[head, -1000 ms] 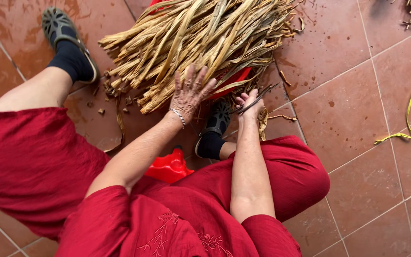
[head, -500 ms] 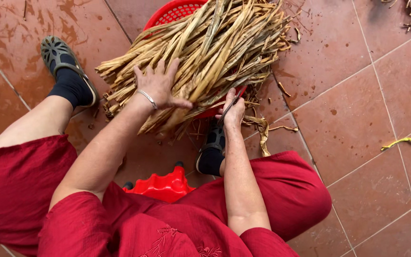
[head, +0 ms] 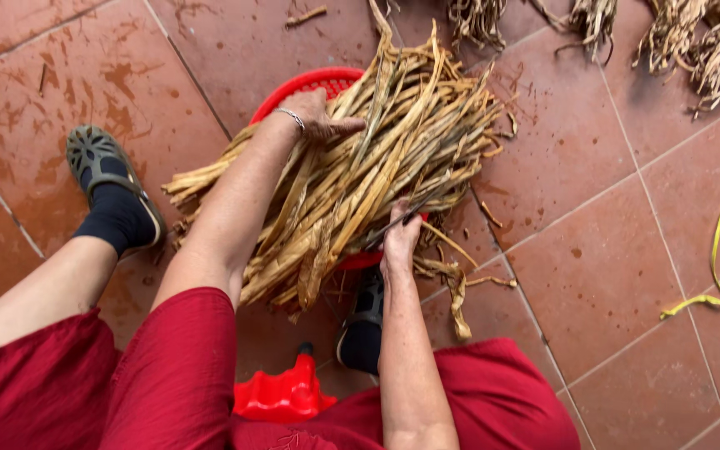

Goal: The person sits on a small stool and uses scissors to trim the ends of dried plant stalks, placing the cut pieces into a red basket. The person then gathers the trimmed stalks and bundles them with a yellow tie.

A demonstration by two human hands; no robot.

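Fingers of the left hand (head: 314, 117) lie spread and flat on top of the dry stalks (head: 352, 175), palm down, gripping nothing; a thin metal bangle (head: 291, 117) circles the wrist just behind it. Under that hand the stalks form a thick tan bundle that runs slantwise, its far ends fanning out beyond the fingertips and its near ends pointing back past the forearm. Beneath the bundle, showing past the fingertips and again near the other hand, is the rim of a red basket (head: 314, 81). The right hand (head: 399, 242) sits at the bundle's near edge, closed around the handles of dark scissors (head: 414, 212), whose blades point away from the hand into the stalks; how far the blades are parted I cannot tell. Just outside this hand, loose curled stalk scraps (head: 456, 283) lie on the reddish floor tiles (head: 610, 275). Behind the right wrist a dark shoe (head: 364, 321) rests on the tiles, and nearer the body a red stool (head: 285, 396) shows between red trouser legs. Out past the left forearm the other shoe (head: 102, 171) stands on wet tile. Well beyond the right hand lies a yellow strap (head: 714, 258), and far ahead, more dry bundles (head: 710, 37).
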